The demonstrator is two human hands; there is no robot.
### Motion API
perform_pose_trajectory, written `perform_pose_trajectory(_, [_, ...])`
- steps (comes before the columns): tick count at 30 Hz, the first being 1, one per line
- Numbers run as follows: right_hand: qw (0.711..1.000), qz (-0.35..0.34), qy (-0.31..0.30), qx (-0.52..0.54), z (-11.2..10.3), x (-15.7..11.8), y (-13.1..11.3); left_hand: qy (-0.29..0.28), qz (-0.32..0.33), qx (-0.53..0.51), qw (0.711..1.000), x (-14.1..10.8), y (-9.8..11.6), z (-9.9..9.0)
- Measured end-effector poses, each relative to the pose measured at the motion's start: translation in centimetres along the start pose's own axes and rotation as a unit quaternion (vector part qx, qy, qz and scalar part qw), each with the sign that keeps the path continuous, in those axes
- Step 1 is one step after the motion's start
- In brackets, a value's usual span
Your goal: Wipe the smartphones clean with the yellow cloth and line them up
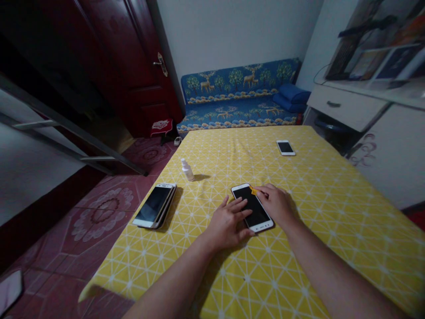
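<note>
The left forearm (172, 283) and right forearm (335, 274) are bare and slim. The left hand (226, 223) and right hand (275, 204) have slender fingers.

The centre phone (255, 212) is white and black; the tablecloth (332, 239) yellow with white lattice; the far sofa (239, 84) blue with golden deer; the left floor tiles (102, 212) maroon with pale rosettes.
</note>
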State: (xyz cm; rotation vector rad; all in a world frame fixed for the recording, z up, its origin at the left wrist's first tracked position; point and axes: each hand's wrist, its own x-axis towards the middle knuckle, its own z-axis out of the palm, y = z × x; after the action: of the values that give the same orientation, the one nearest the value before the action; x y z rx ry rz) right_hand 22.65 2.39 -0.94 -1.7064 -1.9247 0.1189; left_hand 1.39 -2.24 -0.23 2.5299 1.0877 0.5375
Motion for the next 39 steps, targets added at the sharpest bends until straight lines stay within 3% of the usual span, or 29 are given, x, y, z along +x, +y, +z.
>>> perform_pose_trajectory(25, [0.998,-0.012,-0.038,0.042,-0.4,-0.6,-1.4,0.1,-0.185,0.033,0.977,0.4,-1.2,-0.6])
perform_pose_trajectory(33, [0.998,-0.01,-0.043,0.036,-0.4,-0.6,-1.3,0.079,-0.111,0.058,0.989,0.1,-3.3,-1.0])
perform_pose_trajectory(39, [0.998,-0.009,-0.034,0.048,-0.1,-0.5,-1.2,0.065,-0.127,0.056,0.988,-0.2,-4.9,-1.4])
